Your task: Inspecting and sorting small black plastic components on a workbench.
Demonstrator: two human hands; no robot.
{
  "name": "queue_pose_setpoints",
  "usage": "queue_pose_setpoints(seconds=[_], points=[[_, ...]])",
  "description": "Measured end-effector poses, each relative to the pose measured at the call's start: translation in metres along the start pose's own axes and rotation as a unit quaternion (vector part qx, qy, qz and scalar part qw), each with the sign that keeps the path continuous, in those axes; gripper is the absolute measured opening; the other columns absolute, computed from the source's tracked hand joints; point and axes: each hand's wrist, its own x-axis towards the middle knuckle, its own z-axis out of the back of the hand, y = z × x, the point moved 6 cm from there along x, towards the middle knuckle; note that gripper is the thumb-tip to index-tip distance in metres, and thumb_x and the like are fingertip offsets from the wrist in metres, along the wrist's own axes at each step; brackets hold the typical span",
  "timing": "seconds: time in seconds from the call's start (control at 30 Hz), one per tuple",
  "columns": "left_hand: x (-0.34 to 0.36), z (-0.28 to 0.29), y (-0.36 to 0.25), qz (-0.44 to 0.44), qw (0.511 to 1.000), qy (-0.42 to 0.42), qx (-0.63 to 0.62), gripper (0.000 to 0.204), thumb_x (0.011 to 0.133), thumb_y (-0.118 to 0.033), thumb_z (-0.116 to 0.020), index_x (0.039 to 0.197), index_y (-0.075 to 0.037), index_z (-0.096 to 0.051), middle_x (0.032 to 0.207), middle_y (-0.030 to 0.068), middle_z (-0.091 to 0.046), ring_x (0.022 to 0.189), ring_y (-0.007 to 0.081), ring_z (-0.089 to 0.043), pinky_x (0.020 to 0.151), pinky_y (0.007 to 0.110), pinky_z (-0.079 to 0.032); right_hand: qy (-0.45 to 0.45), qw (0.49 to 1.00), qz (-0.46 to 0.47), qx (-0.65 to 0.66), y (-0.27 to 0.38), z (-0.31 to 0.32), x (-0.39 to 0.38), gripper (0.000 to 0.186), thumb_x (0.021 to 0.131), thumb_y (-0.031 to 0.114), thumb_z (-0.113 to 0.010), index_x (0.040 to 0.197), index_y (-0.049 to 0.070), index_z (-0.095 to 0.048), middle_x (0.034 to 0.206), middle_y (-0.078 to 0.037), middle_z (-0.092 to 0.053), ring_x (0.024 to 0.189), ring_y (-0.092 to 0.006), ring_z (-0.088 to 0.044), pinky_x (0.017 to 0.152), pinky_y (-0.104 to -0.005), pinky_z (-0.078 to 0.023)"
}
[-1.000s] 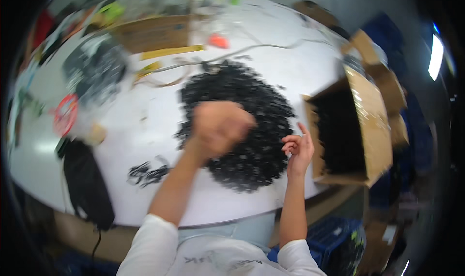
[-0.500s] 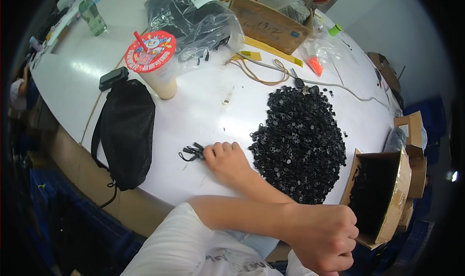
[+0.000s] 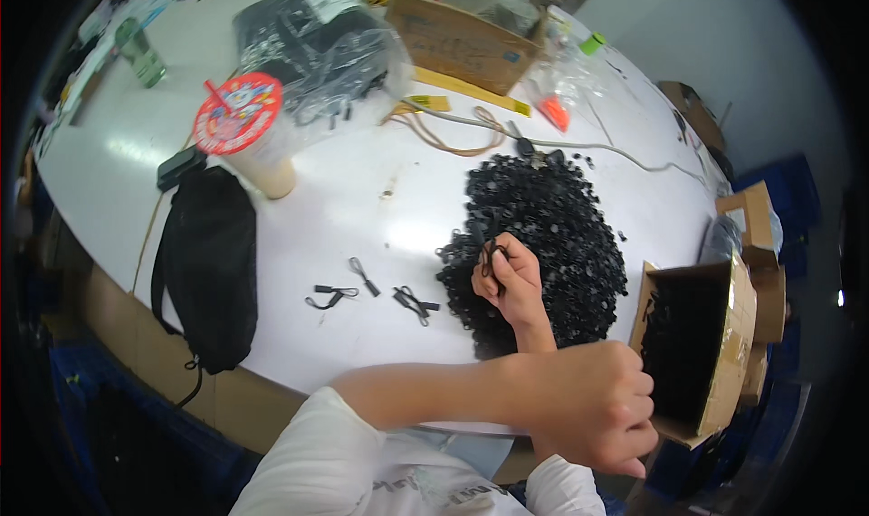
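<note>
My left forearm crosses my right one, and my left hand [image 3: 608,409] is a closed fist beside the open cardboard box [image 3: 740,344] of dark contents; what it holds, if anything, is hidden. My right hand [image 3: 514,285] is closed on black looped cord pulls [image 3: 491,255], above a large heap of small black pieces [image 3: 552,208] on the white table [image 3: 344,226]. Left of the heap lie several loose black looped pulls [image 3: 412,303].
A black pouch [image 3: 204,272] and lidded drink cup [image 3: 244,131] stand left. Behind are a bottle [image 3: 140,54], plastic bag [image 3: 317,50], cardboard box [image 3: 453,36], cable [image 3: 634,156] and orange item [image 3: 554,111]. More cartons [image 3: 751,208] sit right.
My right hand has moved from the loose pulls to over the heap, now gripping some. My left fist was earlier over the heap and now sits lower right. The view has shifted.
</note>
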Motion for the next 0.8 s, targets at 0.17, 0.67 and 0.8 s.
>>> queue_pose_setpoints(seconds=[0.17, 0.67, 0.8], points=[[0.001, 0.0, 0.01, -0.008, 0.998, 0.053, -0.041, 0.034, 0.076, -0.03, -0.073, 0.065, -0.005, -0.054, 0.059, 0.0, -0.042, 0.05, 0.0158, -0.045, 0.043, 0.027, -0.034, -0.121, 0.978, 0.162, 0.045, 0.043, 0.059, -0.041, 0.013, 0.09, 0.014, -0.051, 0.093, 0.002, -0.046, 0.063, -0.005, -0.044, 0.049, -0.0097, -0.037, 0.046, -0.0232, -0.03], [-0.097, -0.024, 0.147, 0.424, 0.747, 0.431, 0.277, 0.036, 0.08, -0.034, -0.071, 0.097, -0.006, -0.057, 0.078, 0.0108, -0.065, 0.076, 0.0306, -0.065, 0.064, 0.041, -0.049, -0.26, 0.944, 0.2, 0.029, 0.075, 0.141, -0.116, 0.044, 0.099, 0.025, -0.042, 0.06, 0.006, -0.044, 0.052, -0.002, -0.042, 0.041, -0.0083, -0.032, 0.041, -0.0231, -0.025], [-0.118, -0.041, 0.156, 0.41, 0.731, 0.451, 0.307, 0.04, 0.076, -0.035, -0.075, 0.095, -0.006, -0.057, 0.073, 0.0113, -0.064, 0.073, 0.0309, -0.065, 0.063, 0.041, -0.048, -0.323, 0.926, 0.187, -0.059, 0.08, 0.141, -0.122, 0.041, 0.101, 0.025, -0.043, 0.067, 0.004, -0.051, 0.054, -0.002, -0.047, 0.043, -0.0079, -0.038, 0.04, -0.0215, -0.03]])
